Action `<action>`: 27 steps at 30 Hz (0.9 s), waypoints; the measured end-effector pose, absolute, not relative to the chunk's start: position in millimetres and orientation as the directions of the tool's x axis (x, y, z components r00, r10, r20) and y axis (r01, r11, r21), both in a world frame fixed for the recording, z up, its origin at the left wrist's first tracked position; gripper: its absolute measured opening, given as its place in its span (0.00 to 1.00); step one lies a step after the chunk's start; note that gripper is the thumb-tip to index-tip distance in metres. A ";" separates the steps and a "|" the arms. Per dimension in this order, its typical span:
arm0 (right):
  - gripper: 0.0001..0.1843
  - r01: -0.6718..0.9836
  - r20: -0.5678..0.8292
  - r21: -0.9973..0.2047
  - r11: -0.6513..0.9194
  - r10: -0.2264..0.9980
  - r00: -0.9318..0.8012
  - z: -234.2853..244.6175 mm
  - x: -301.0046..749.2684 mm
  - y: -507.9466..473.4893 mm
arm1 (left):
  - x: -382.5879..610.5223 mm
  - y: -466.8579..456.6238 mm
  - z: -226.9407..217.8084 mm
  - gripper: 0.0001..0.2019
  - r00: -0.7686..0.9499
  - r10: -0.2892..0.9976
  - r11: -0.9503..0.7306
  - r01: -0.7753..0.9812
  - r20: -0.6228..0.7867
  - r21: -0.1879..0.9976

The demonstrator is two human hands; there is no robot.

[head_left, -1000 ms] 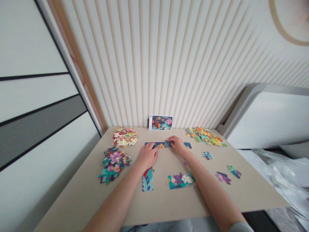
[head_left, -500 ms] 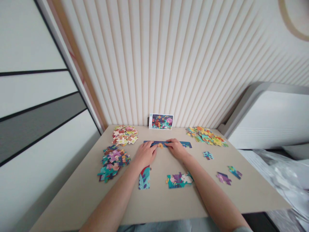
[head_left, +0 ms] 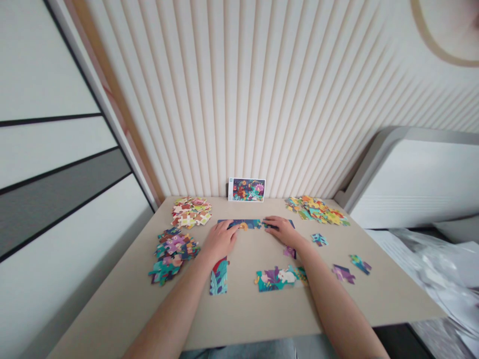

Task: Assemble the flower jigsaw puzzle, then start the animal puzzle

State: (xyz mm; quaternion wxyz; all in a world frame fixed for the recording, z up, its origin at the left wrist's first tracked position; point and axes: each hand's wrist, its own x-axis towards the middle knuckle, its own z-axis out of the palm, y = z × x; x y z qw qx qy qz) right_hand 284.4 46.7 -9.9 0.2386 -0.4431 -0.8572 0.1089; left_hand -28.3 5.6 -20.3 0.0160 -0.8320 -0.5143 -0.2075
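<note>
beige tabletop (head_left: pixel 239 314) below a ribbed wall (head_left: pixel 224 99) carries a dark blue jigsaw strip (head_left: pixel 249 224) near its far edge, left hand (head_left: pixel 220 241) and right hand (head_left: pixel 281 231) lying open on the strip's two ends, gripping nothing visible.

Beyond my left hand (head_left: pixel 220 241) and right hand (head_left: pixel 282 230), a picture card (head_left: pixel 247 190) stands against the ribbed wall panel (head_left: pixel 239 99); far off my right sit a white unit (head_left: pixel 415 184) and crumpled plastic sheeting (head_left: pixel 430 279).

right hand (head_left: pixel 283 231) moved a bit to the right along the dark blue puzzle strip (head_left: pixel 249 224) | small purple puzzle piece (head_left: pixel 289 252) can be seen again, just beside the right arm (head_left: pixel 322 279)
</note>
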 end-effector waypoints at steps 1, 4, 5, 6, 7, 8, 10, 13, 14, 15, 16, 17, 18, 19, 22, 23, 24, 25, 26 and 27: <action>0.18 0.691 0.320 -0.403 0.601 0.799 -0.509 -10.5 286.4 47.4 | -28.3 5.8 -20.8 0.19 0.384 0.851 -0.470 0.862 0.360 0.192; 0.16 0.678 0.350 -0.402 0.616 0.787 -0.508 -12.1 286.8 48.9 | -27.2 5.4 -21.3 0.19 0.381 0.854 -0.468 0.860 0.353 0.204; 0.16 0.678 0.358 -0.405 0.614 0.788 -0.501 -12.8 286.1 49.3 | -26.5 5.1 -21.2 0.19 0.377 0.856 -0.465 0.861 0.352 0.208; 0.16 0.676 0.363 -0.410 0.612 0.790 -0.495 -13.6 285.4 49.7 | -25.7 4.6 -21.0 0.19 0.373 0.858 -0.461 0.861 0.353 0.213; 0.16 0.672 0.367 -0.418 0.611 0.790 -0.491 -14.5 284.9 50.2 | -24.8 4.1 -20.8 0.18 0.368 0.860 -0.458 0.861 0.354 0.219; 0.17 0.666 0.370 -0.426 0.612 0.790 -0.489 -15.5 284.5 50.8 | -23.9 3.7 -20.6 0.18 0.364 0.860 -0.457 0.861 0.357 0.223; 0.16 0.656 0.375 -0.436 0.616 0.787 -0.490 -18.0 284.2 52.3 | -22.1 2.8 -20.2 0.18 0.358 0.860 -0.455 0.860 0.364 0.230; 0.16 0.656 0.373 -0.419 0.628 0.778 -0.506 -22.0 283.7 55.4 | -19.5 2.3 -19.5 0.18 0.354 0.861 -0.452 0.863 0.366 0.228; 0.15 0.660 0.370 -0.408 0.631 0.775 -0.512 -23.1 283.3 56.4 | -18.7 2.3 -19.3 0.19 0.354 0.861 -0.450 0.864 0.364 0.225; 0.15 0.665 0.366 -0.397 0.633 0.773 -0.518 -24.0 282.9 57.4 | -18.0 2.4 -19.1 0.19 0.355 0.862 -0.450 0.865 0.363 0.223; 0.15 0.670 0.364 -0.388 0.633 0.773 -0.520 -24.6 282.3 58.3 | -17.4 2.6 -19.1 0.19 0.356 0.862 -0.450 0.865 0.362 0.221; 0.15 0.675 0.362 -0.380 0.633 0.773 -0.521 -24.7 281.8 59.1 | -17.0 2.8 -19.2 0.19 0.355 0.862 -0.449 0.866 0.363 0.220; 0.15 0.677 0.361 -0.375 0.633 0.773 -0.522 -24.5 281.2 59.6 | -16.6 3.0 -19.4 0.19 0.354 0.861 -0.449 0.866 0.365 0.219; 0.15 0.678 0.359 -0.373 0.633 0.772 -0.524 -24.0 280.6 59.9 | -16.5 3.2 -19.8 0.19 0.355 0.860 -0.450 0.866 0.367 0.219; 0.15 0.673 0.345 -0.383 0.633 0.774 -0.531 -21.5 279.1 59.0 | -16.7 4.0 -21.4 0.18 0.357 0.855 -0.456 0.863 0.377 0.218; 0.15 0.670 0.340 -0.392 0.630 0.776 -0.531 -20.8 278.8 58.0 | -17.0 4.3 -22.0 0.18 0.358 0.853 -0.459 0.861 0.380 0.218; 0.15 0.666 0.335 -0.403 0.627 0.779 -0.530 -20.2 278.5 56.5 | -17.3 4.7 -22.6 0.18 0.360 0.851 -0.462 0.860 0.383 0.218; 0.16 0.661 0.330 -0.416 0.625 0.781 -0.531 -19.7 278.3 54.7 | -17.7 5.0 -23.1 0.18 0.359 0.850 -0.463 0.859 0.387 0.219; 0.17 0.653 0.327 -0.432 0.623 0.782 -0.530 -19.0 278.1 52.9 | -18.2 5.3 -23.5 0.18 0.360 0.848 -0.465 0.858 0.390 0.219; 0.17 0.645 0.330 -0.449 0.618 0.785 -0.523 -18.0 278.1 51.0 | -18.6 5.4 -23.6 0.18 0.362 0.845 -0.468 0.856 0.393 0.219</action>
